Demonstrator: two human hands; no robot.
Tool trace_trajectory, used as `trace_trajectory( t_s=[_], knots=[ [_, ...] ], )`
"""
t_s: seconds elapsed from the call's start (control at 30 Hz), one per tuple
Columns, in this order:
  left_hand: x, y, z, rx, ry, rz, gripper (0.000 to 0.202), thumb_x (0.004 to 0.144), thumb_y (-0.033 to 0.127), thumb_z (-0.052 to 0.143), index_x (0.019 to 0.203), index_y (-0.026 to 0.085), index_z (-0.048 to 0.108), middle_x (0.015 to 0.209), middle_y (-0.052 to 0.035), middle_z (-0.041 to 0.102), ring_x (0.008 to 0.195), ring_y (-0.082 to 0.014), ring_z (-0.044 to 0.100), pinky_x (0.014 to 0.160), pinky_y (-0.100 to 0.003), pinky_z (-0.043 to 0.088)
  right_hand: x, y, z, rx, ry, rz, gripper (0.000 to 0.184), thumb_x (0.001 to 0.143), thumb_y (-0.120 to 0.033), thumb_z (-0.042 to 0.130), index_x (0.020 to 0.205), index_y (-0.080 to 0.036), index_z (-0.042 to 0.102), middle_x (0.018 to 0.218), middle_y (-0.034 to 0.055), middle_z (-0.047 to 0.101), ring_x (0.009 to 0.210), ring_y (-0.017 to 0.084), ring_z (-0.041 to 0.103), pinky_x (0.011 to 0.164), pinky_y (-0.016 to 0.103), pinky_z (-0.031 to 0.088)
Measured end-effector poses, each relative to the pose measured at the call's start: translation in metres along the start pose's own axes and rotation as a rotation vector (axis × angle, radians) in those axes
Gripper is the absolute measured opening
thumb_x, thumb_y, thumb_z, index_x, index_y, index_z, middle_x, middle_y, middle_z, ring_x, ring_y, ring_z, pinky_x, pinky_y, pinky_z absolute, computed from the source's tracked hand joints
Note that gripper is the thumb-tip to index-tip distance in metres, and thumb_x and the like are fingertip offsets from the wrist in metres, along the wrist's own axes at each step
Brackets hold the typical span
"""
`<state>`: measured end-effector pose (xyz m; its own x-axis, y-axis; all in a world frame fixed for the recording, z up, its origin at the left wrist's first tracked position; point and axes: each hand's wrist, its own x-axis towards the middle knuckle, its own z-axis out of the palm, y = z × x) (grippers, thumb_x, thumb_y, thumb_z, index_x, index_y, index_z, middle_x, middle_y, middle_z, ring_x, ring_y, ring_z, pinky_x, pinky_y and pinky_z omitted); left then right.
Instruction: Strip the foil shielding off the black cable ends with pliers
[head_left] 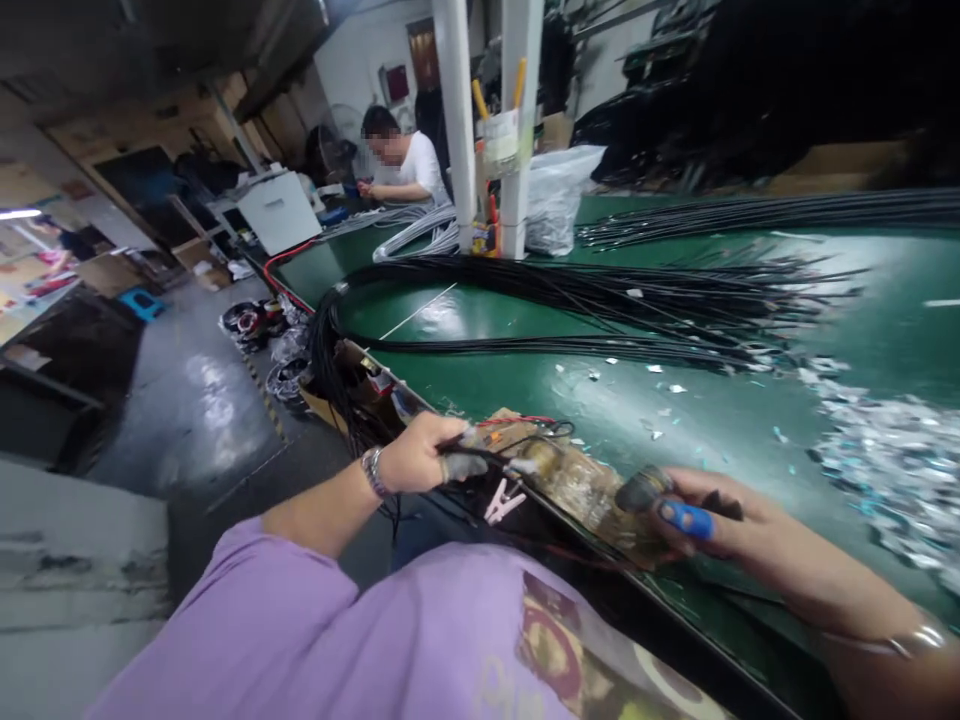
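My left hand (424, 452) is closed in a pinch on thin black wires (480, 455) at the near edge of the green table (517, 390). Its fingertips wear grey covers. My right hand (716, 520) is closed around a blue-handled tool (686, 518) with a dark head, held against a worn tape-covered fixture (577, 485) at the table edge. A red wire and a white clip (501, 502) sit by the fixture. Long bundles of black cables (600, 290) lie across the table beyond my hands.
White and silver scraps (885, 450) litter the right of the table. Two white posts (487, 130) stand mid-table beside a plastic bag (559, 195). A person in a white shirt (409, 165) works at the far end. Cable coils (262, 330) lie on the floor to the left.
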<state>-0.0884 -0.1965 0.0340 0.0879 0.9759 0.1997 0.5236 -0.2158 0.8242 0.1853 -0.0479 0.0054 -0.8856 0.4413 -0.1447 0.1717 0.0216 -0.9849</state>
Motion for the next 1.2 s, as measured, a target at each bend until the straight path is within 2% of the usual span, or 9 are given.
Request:
trace_trajectory(
  t_s=[0.17, 0.33, 0.43, 0.63, 0.77, 0.87, 1.0, 1.1, 1.2],
  knots=[
    [-0.074, -0.037, 0.032, -0.070, 0.181, -0.126, 0.033, 0.076, 0.043, 0.066, 0.072, 0.010, 0.066, 0.063, -0.0053, 0.064, 0.056, -0.0090, 0.056, 0.055, -0.017, 0.045, 0.006, 0.000, 0.013, -0.183, -0.256, 0.056, 0.053, 0.073, -0.070, 0.053, 0.060, -0.020, 0.060, 0.054, 0.0025, 0.052, 0.050, 0.015, 0.047, 0.050, 0.028, 0.039],
    [-0.086, -0.057, 0.055, -0.273, 0.225, -0.256, 0.040, 0.061, 0.049, 0.076, 0.066, 0.011, 0.065, 0.058, -0.0035, 0.063, 0.052, -0.0083, 0.055, 0.052, -0.017, 0.045, 0.007, 0.000, 0.048, -0.275, -0.335, 0.086, 0.056, 0.080, -0.071, 0.042, 0.068, -0.021, 0.063, 0.064, 0.0063, 0.063, 0.056, 0.015, 0.051, 0.052, 0.027, 0.042],
    [-0.080, -0.061, 0.060, -0.414, 0.247, -0.291, 0.041, 0.061, 0.050, 0.076, 0.065, 0.011, 0.063, 0.052, -0.0015, 0.060, 0.044, -0.0062, 0.051, 0.045, -0.016, 0.041, 0.006, 0.010, 0.078, -0.175, -0.254, 0.170, 0.058, 0.076, -0.075, 0.044, 0.067, -0.020, 0.061, 0.063, 0.0035, 0.059, 0.051, 0.013, 0.047, 0.047, 0.026, 0.040],
    [-0.067, -0.062, 0.064, -0.560, 0.201, -0.353, 0.049, 0.059, 0.058, 0.074, 0.067, 0.012, 0.059, 0.049, -0.0002, 0.058, 0.041, -0.0060, 0.049, 0.042, -0.017, 0.040, 0.025, 0.040, 0.128, 0.259, 0.174, 0.223, 0.067, 0.071, -0.080, 0.041, 0.071, -0.016, 0.062, 0.046, -0.0052, 0.038, 0.042, 0.010, 0.033, 0.042, 0.024, 0.027],
    [-0.060, -0.061, 0.067, -0.613, 0.089, -0.469, 0.056, 0.055, 0.065, 0.073, 0.065, 0.012, 0.055, 0.048, 0.0003, 0.056, 0.039, -0.0060, 0.048, 0.040, -0.017, 0.039, 0.037, 0.042, 0.141, 0.434, 0.248, 0.187, 0.056, 0.068, -0.075, 0.054, 0.063, -0.019, 0.051, 0.047, -0.0059, 0.039, 0.042, 0.009, 0.030, 0.041, 0.023, 0.025],
    [-0.056, -0.062, 0.069, -0.643, 0.051, -0.497, 0.058, 0.053, 0.066, 0.072, 0.064, 0.012, 0.054, 0.047, 0.0006, 0.056, 0.039, -0.0056, 0.047, 0.040, -0.017, 0.039, 0.039, 0.041, 0.141, 0.407, 0.272, 0.163, 0.056, 0.070, -0.076, 0.049, 0.058, -0.021, 0.043, 0.047, -0.0059, 0.038, 0.041, 0.009, 0.030, 0.041, 0.024, 0.026],
    [-0.056, -0.068, 0.068, -0.701, 0.037, -0.488, 0.054, 0.055, 0.061, 0.075, 0.064, 0.012, 0.055, 0.048, 0.0004, 0.057, 0.037, -0.0052, 0.047, 0.038, -0.016, 0.037, 0.027, 0.042, 0.134, -0.012, 0.292, 0.002, 0.055, 0.081, -0.069, 0.039, 0.057, -0.020, 0.049, 0.046, -0.0036, 0.041, 0.043, 0.011, 0.035, 0.044, 0.025, 0.031],
    [-0.059, -0.074, 0.064, -0.769, -0.021, -0.489, 0.055, 0.056, 0.062, 0.074, 0.064, 0.011, 0.056, 0.047, 0.0003, 0.056, 0.035, -0.0051, 0.045, 0.036, -0.016, 0.035, 0.014, 0.041, 0.130, -0.406, 0.356, -0.295, 0.038, 0.085, -0.049, 0.048, 0.060, -0.021, 0.053, 0.052, -0.0008, 0.050, 0.047, 0.012, 0.042, 0.047, 0.025, 0.035],
    [-0.062, -0.073, 0.060, -0.786, -0.141, -0.497, 0.055, 0.056, 0.062, 0.074, 0.061, 0.010, 0.057, 0.048, -0.0006, 0.056, 0.036, -0.0053, 0.046, 0.037, -0.017, 0.036, 0.009, 0.040, 0.132, -0.644, 0.414, -0.574, 0.016, 0.086, -0.025, 0.046, 0.083, -0.021, 0.061, 0.072, 0.0049, 0.063, 0.060, 0.015, 0.055, 0.053, 0.024, 0.042]
  ],
)
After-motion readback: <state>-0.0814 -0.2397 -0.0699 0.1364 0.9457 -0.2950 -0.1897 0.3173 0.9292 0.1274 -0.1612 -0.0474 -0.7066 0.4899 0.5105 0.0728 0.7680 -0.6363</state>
